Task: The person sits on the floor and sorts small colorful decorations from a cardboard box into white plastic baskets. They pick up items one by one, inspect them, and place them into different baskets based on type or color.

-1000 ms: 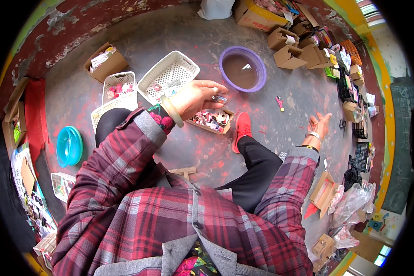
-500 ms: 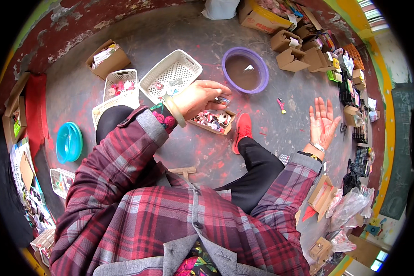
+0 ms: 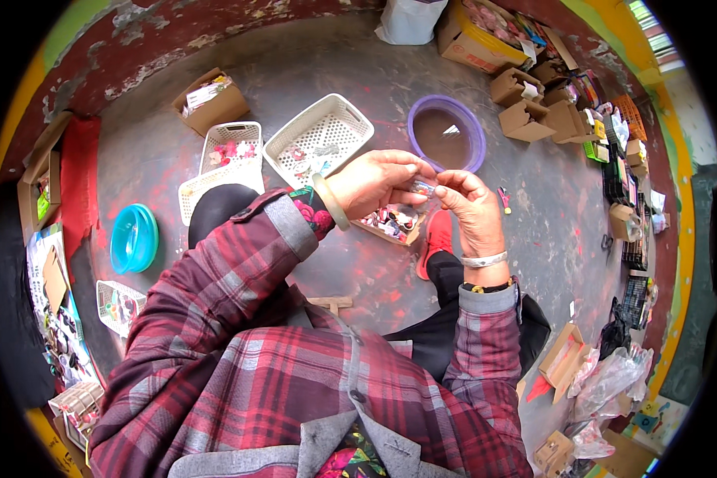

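While the left hand (image 3: 374, 180) is gripping a shiny item (image 3: 421, 189), the right hand (image 3: 475, 217) is pinching it, handling unfinished.

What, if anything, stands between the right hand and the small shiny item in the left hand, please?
Nothing visible does: the right hand is right at one end of the small shiny item, and the left hand holds the other end.
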A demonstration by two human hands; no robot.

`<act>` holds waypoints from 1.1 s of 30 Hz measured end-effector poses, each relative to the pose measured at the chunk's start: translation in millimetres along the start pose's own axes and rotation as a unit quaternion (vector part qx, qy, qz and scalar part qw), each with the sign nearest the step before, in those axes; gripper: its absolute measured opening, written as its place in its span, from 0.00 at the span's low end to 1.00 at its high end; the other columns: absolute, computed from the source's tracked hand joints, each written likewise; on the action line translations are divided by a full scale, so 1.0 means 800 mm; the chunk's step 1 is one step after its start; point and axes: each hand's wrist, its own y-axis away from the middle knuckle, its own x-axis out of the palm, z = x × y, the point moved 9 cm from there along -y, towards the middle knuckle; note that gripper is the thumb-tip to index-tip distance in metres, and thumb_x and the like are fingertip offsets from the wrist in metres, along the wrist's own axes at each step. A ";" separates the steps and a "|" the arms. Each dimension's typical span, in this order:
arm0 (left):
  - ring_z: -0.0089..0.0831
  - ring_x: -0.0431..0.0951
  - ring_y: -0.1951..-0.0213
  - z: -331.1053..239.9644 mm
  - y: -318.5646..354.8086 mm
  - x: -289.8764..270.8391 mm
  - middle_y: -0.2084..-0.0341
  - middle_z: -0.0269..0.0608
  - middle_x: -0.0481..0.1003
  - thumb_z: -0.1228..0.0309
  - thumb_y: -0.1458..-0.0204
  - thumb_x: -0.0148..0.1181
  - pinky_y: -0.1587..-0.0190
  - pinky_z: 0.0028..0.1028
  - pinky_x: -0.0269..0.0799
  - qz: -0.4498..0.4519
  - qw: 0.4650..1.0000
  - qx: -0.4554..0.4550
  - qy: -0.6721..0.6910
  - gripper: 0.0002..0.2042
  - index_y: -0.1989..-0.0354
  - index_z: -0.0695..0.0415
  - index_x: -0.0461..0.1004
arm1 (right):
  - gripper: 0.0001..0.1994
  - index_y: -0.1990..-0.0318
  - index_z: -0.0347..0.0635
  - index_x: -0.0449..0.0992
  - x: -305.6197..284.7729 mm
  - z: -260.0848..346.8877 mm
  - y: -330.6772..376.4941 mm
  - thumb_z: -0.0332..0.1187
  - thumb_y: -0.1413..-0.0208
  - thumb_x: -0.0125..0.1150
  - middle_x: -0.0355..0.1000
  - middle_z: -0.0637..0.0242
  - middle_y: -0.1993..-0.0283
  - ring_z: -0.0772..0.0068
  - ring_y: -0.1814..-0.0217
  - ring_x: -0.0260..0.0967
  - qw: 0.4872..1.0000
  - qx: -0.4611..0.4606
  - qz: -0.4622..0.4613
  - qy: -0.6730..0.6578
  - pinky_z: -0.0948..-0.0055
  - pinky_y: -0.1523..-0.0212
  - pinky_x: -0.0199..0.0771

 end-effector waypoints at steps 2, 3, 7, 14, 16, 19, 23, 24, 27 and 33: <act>0.29 0.72 0.56 0.001 0.001 0.000 0.57 0.44 0.69 0.73 0.43 0.45 0.53 0.25 0.71 -0.005 1.000 -0.002 -0.004 0.12 0.55 0.67 0.67 | 0.09 0.64 0.35 0.72 0.006 -0.001 -0.001 0.25 0.54 0.62 0.71 0.69 0.67 0.80 0.65 0.68 1.000 -0.007 -0.002 -0.023 0.81 0.62 0.68; 0.28 0.72 0.56 0.001 0.003 0.001 0.57 0.44 0.69 0.72 0.43 0.45 0.53 0.25 0.72 -0.014 1.000 -0.005 -0.012 0.12 0.55 0.66 0.67 | 0.08 0.65 0.35 0.73 0.007 -0.002 -0.001 0.25 0.54 0.62 0.71 0.69 0.68 0.80 0.65 0.68 0.999 -0.011 -0.003 -0.035 0.82 0.63 0.68; 0.27 0.73 0.58 -0.003 0.005 0.007 0.58 0.42 0.70 0.71 0.44 0.47 0.58 0.23 0.74 -0.006 0.999 0.004 -0.040 0.12 0.55 0.64 0.68 | 0.05 0.68 0.36 0.73 0.000 0.002 -0.004 0.24 0.53 0.62 0.70 0.71 0.69 0.82 0.67 0.66 0.998 -0.062 -0.024 -0.012 0.83 0.65 0.66; 0.21 0.74 0.72 -0.015 0.006 -0.006 0.69 0.35 0.74 0.69 0.46 0.53 0.69 0.18 0.73 -0.078 0.974 0.036 -0.212 0.11 0.59 0.62 0.73 | 0.05 0.68 0.35 0.76 -0.010 0.007 -0.001 0.25 0.53 0.62 0.71 0.73 0.72 0.85 0.71 0.64 0.993 -0.079 -0.077 0.032 0.85 0.71 0.63; 0.20 0.74 0.75 -0.012 0.004 -0.013 0.70 0.35 0.75 0.69 0.46 0.53 0.70 0.17 0.72 -0.090 0.975 0.034 -0.203 0.11 0.60 0.61 0.74 | 0.05 0.67 0.35 0.76 -0.011 0.013 0.004 0.25 0.53 0.62 0.71 0.72 0.73 0.85 0.72 0.64 0.988 -0.096 -0.106 0.061 0.85 0.72 0.63; 0.19 0.74 0.75 -0.009 0.005 -0.013 0.69 0.35 0.75 0.69 0.47 0.53 0.69 0.17 0.73 -0.094 0.984 0.021 -0.147 0.11 0.59 0.62 0.74 | 0.05 0.67 0.35 0.77 -0.012 0.022 0.009 0.25 0.53 0.62 0.72 0.72 0.73 0.85 0.73 0.64 0.979 -0.119 -0.129 0.102 0.85 0.73 0.63; 0.20 0.74 0.74 -0.007 0.003 -0.015 0.69 0.37 0.75 0.70 0.47 0.54 0.69 0.18 0.73 -0.089 0.989 0.016 -0.116 0.10 0.60 0.64 0.73 | 0.05 0.66 0.36 0.76 -0.009 0.018 0.005 0.25 0.52 0.61 0.72 0.72 0.71 0.86 0.71 0.65 0.988 -0.105 -0.099 0.062 0.86 0.74 0.63; 0.20 0.74 0.74 -0.007 0.003 -0.015 0.69 0.38 0.75 0.71 0.47 0.54 0.68 0.18 0.73 -0.086 0.990 0.013 -0.109 0.10 0.60 0.64 0.73 | 0.05 0.66 0.36 0.76 -0.007 0.015 0.004 0.25 0.52 0.60 0.72 0.72 0.71 0.86 0.71 0.65 0.991 -0.093 -0.086 0.035 0.86 0.74 0.63; 0.21 0.74 0.73 -0.006 0.002 -0.017 0.69 0.39 0.75 0.71 0.47 0.54 0.68 0.18 0.73 -0.081 0.991 0.011 -0.109 0.10 0.60 0.64 0.73 | 0.05 0.66 0.36 0.75 0.000 0.010 -0.001 0.24 0.52 0.60 0.72 0.72 0.70 0.86 0.71 0.65 0.997 -0.069 -0.046 -0.007 0.87 0.74 0.64; 0.22 0.74 0.73 -0.004 0.002 -0.014 0.69 0.39 0.75 0.71 0.47 0.53 0.68 0.19 0.74 -0.056 0.992 -0.001 -0.113 0.10 0.60 0.64 0.73 | 0.06 0.65 0.36 0.77 -0.005 0.006 0.002 0.24 0.52 0.60 0.72 0.71 0.68 0.86 0.70 0.65 0.994 -0.078 -0.056 0.052 0.86 0.74 0.64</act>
